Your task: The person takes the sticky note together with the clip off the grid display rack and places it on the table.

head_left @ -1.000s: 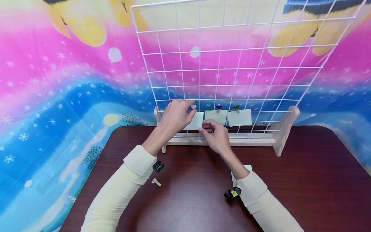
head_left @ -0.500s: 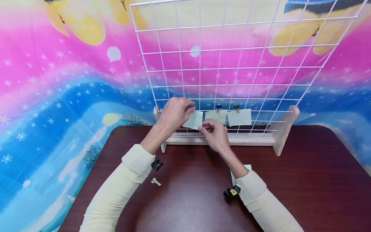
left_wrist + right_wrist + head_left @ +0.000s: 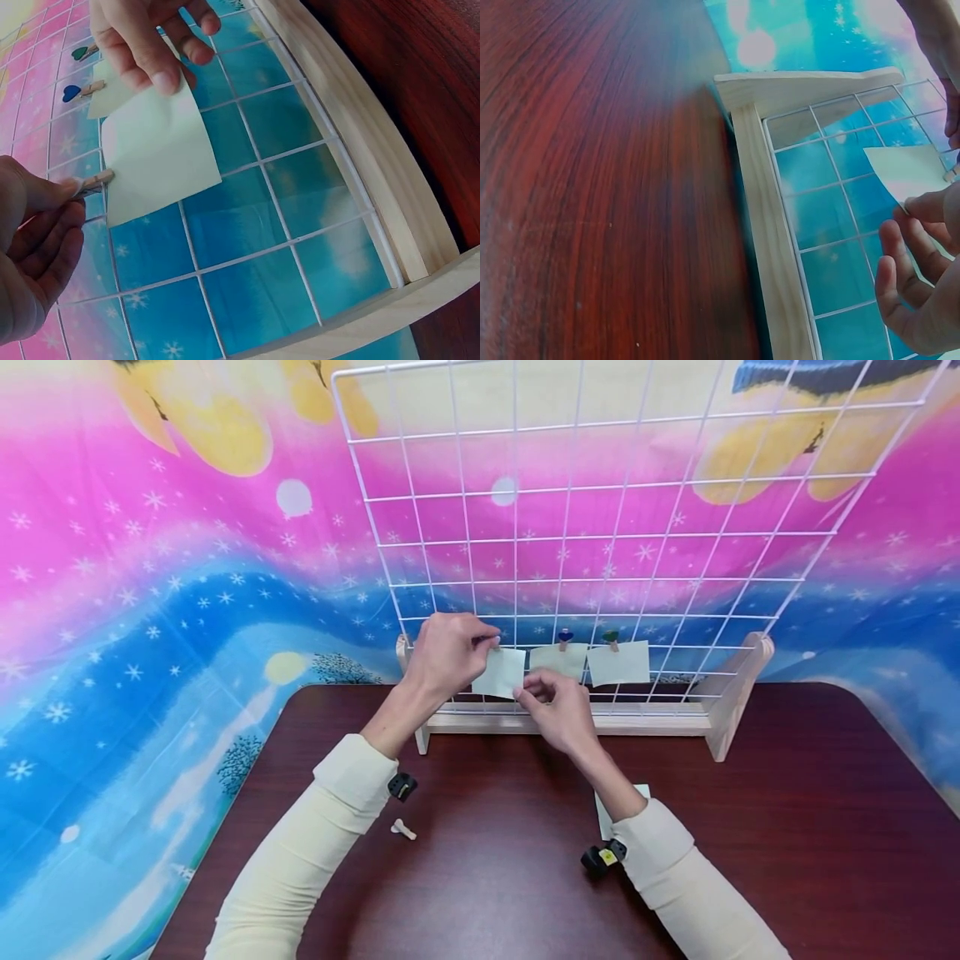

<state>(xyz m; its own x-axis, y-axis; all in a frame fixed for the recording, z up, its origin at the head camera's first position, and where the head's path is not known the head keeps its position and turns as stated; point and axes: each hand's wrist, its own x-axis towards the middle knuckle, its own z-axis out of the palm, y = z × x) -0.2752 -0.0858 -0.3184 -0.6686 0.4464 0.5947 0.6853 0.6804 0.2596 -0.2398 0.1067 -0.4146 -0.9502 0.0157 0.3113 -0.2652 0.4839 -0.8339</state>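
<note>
the left hand [image 3: 452, 650] pinches a small wooden clothespin [image 3: 97, 181] between thumb and fingers, its tip lying over the upper edge of a pale green paper note [image 3: 501, 675]; whether it grips the paper i cannot tell. the right hand [image 3: 558, 708] pinches that note's lower right corner, thumb in front, the other fingers curved loosely. the note lies against the lower rows of a white wire grid [image 3: 515, 539]. just right of it in the head view hang two more notes, one under a blue-heart clothespin [image 3: 566, 636], the other under a green-heart clothespin [image 3: 612, 637]. the grid stands in a pale wooden base [image 3: 637, 725] on the dark red-brown bench [image 3: 480, 877]. nearer the person, a whitish clothespin [image 3: 403, 830] lies near the left sleeve [image 3: 307, 852], and a paper sheet [image 3: 642, 791] shows partly beneath the right forearm. a snowflake-printed backdrop [image 3: 187, 635] fills the rear.
</note>
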